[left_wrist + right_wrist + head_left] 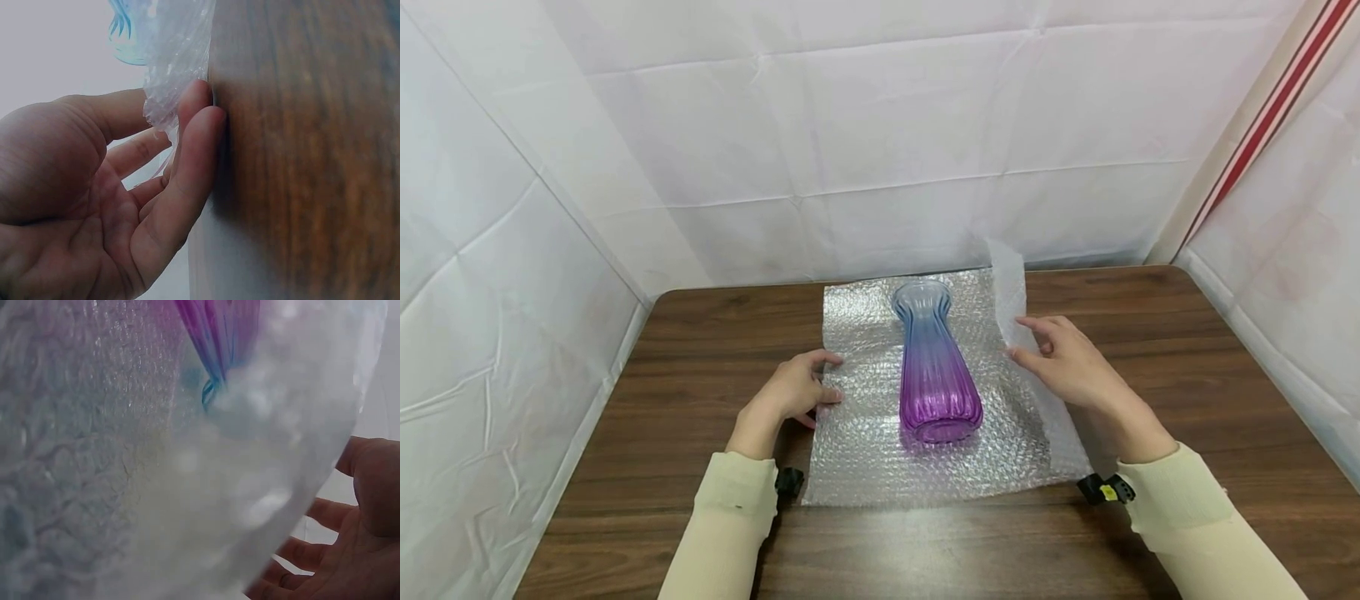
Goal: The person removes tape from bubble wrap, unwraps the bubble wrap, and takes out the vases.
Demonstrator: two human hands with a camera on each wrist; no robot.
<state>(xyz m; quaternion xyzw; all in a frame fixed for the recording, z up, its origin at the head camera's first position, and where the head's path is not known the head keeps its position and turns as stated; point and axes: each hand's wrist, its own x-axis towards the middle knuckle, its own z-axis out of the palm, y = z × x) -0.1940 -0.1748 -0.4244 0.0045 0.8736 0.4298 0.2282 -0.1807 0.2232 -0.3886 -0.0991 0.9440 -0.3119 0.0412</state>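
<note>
A ribbed glass vase [936,358], blue at the neck and purple at the base, lies on a sheet of bubble wrap [857,450], its mouth toward the far edge. On the sheet's left edge, my left hand [793,387] holds the wrap between thumb and fingers; the left wrist view shows two fingertips [197,103] low against the table. The sheet's right side stands up as a flap [1011,292]. My right hand [1063,358] touches this flap with thumb and forefinger spread apart. From the right wrist, the translucent wrap [231,506] hides the fingertips.
The sheet lies on a dark wood-grain table [700,367] with rounded far corners. White cloth [880,150] hangs behind the table and at both sides. A red-striped strip [1262,133] runs down the right corner. Both wrists carry small black devices [788,482].
</note>
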